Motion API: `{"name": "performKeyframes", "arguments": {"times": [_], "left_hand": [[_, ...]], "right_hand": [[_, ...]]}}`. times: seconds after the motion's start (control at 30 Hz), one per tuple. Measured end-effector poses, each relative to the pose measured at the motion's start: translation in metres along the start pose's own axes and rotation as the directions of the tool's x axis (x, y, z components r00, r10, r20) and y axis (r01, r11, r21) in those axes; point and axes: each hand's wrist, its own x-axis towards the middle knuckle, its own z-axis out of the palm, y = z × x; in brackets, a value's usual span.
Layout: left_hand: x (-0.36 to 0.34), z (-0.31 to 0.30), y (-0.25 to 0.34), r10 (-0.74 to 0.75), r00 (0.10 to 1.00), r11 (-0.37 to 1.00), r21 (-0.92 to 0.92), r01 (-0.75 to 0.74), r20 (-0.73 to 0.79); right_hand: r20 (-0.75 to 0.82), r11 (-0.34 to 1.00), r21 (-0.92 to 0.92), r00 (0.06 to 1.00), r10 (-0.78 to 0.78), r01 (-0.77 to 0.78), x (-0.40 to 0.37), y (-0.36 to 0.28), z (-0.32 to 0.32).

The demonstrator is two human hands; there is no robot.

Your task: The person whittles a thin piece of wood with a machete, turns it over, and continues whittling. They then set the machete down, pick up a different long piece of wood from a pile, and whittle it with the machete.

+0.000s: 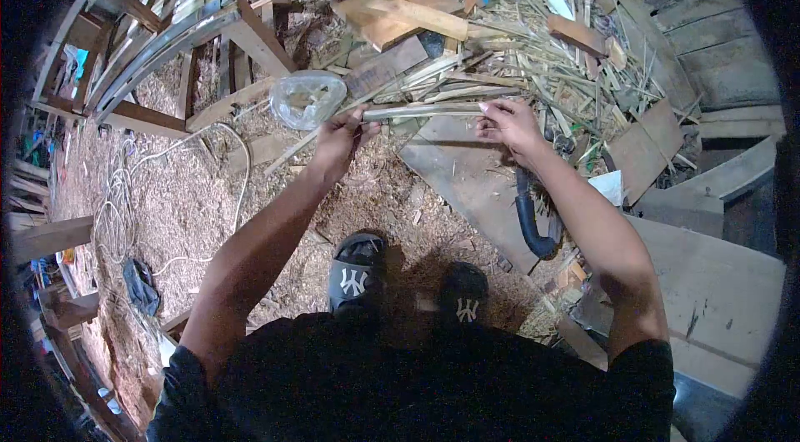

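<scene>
A thin, pale wooden strip (425,110) spans the gap between my two hands, roughly level. Its left end is in my left hand (337,144), whose fingers are closed around it. At the other end, my right hand (512,127) pinches the strip between thumb and index finger, the other fingers curled loosely. Just left of my left hand lies a clear plastic bag (307,99) with something pale inside. Below my right hand, a black bent tube (530,225) rests on a flat board (467,171).
Scrap strips and offcuts (508,59) pile up beyond my hands. A wooden frame (242,34) stands at upper left. A pale cable (117,209) lies coiled on sawdust (179,192). Large panels (708,292) lie at right. My feet in black slides (358,275) are below.
</scene>
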Motion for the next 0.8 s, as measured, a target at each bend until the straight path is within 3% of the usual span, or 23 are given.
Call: {"name": "performKeyframes", "arguments": {"times": [0.2,0.27,0.33,0.43,0.53,0.8], "left_hand": [[-0.012,0.014,0.020,0.020,1.000,1.000,-0.022,-0.020,-0.001],[-0.010,0.011,0.020,0.105,0.991,0.992,-0.075,-0.099,0.084],[-0.012,0.014,0.026,0.086,0.996,0.995,-0.051,-0.084,0.029],[-0.012,0.014,0.032,0.060,0.994,0.988,-0.144,-0.046,0.089],[-0.010,0.017,0.033,0.027,0.999,0.998,-0.049,-0.025,0.036],[-0.010,0.020,0.029,0.060,0.998,0.996,-0.067,-0.059,0.021]], "right_hand": [[-0.047,0.995,0.066,0.996,-0.071,0.074,-0.021,-0.019,0.004],[0.001,0.986,0.136,0.995,-0.100,0.099,-0.020,-0.017,-0.002],[0.021,0.979,0.175,0.994,-0.106,0.101,-0.022,-0.021,-0.001],[0.020,0.967,0.242,0.996,-0.084,0.076,-0.024,-0.023,-0.003],[0.010,0.962,0.263,0.997,-0.073,0.068,-0.024,-0.022,-0.003],[0.029,0.973,0.222,0.997,-0.076,0.067,-0.025,-0.019,-0.005]]}}
